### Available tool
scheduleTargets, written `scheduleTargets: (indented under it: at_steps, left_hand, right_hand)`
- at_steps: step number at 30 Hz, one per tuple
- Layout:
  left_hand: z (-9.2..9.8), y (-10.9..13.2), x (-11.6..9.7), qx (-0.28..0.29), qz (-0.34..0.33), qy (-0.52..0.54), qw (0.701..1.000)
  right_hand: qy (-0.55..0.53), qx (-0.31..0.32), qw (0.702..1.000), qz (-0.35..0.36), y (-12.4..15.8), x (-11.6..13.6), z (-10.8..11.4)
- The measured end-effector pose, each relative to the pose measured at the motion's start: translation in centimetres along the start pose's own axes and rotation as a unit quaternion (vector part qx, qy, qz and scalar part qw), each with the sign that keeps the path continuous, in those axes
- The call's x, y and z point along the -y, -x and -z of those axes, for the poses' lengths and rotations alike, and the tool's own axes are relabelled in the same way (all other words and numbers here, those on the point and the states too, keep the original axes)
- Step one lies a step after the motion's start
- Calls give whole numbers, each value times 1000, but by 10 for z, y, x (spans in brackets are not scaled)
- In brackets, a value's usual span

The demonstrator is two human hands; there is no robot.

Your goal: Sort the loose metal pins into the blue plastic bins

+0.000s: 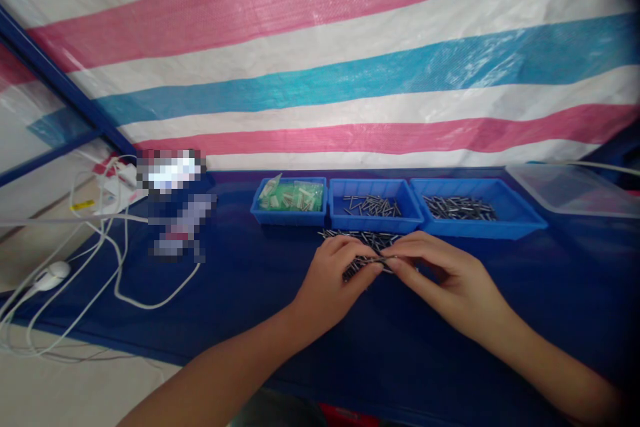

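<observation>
My left hand (334, 273) and my right hand (453, 280) meet above the blue table, fingertips almost touching. Between thumb and index finger, each pinches one end of a thin metal pin (383, 259), perhaps a rivet; its exact kind is too small to tell. Right behind and below the fingers lies a loose pile of similar dark metal pins (373, 239), partly covered by both hands. Past the pile stand three blue bins in a row. Pins lie in the middle bin (375, 222) and the right bin (515, 225); the left bin (290, 217) holds green-tinted plastic packets.
White cables (120, 273) loop over the table's left end, near a white oval device (53, 275). Pixelated items (175, 170) sit at the back left. A clear plastic lid or tray (575, 190) lies at the back right. Behind the table hangs a striped sheet (320, 93).
</observation>
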State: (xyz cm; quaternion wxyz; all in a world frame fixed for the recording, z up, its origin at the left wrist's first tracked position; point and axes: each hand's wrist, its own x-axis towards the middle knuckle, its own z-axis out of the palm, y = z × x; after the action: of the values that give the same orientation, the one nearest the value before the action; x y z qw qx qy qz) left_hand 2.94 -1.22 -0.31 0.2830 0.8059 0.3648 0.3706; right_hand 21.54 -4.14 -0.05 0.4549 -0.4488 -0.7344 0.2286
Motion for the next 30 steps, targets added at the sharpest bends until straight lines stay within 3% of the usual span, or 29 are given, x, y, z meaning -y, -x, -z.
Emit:
scheduleTargets:
  at_steps: [6,10,14,20,24,30]
  left_hand:
    - [3,0,-3,-17,20,-3,1000]
    - [4,0,-1,2,25,-11,1000]
    - [3,2,1,23,16,-56,998]
    - [5,6,5,86,-5,-210,974]
    - [6,5,7,134,-34,-251,958]
    - [2,3,9,138,-42,-275,951]
  right_hand:
    - [89,12,996,26,-4,-5,8]
    - [167,-71,983,25,-13,-25,30]
    - [274,-172,945,-37,-21,-54,55]
    - [425,-148,889,-91,-23,-71,63]
    - [397,-135,906,-62,-20,-57,54]
    - [340,-103,934,31,-16,-37,33]
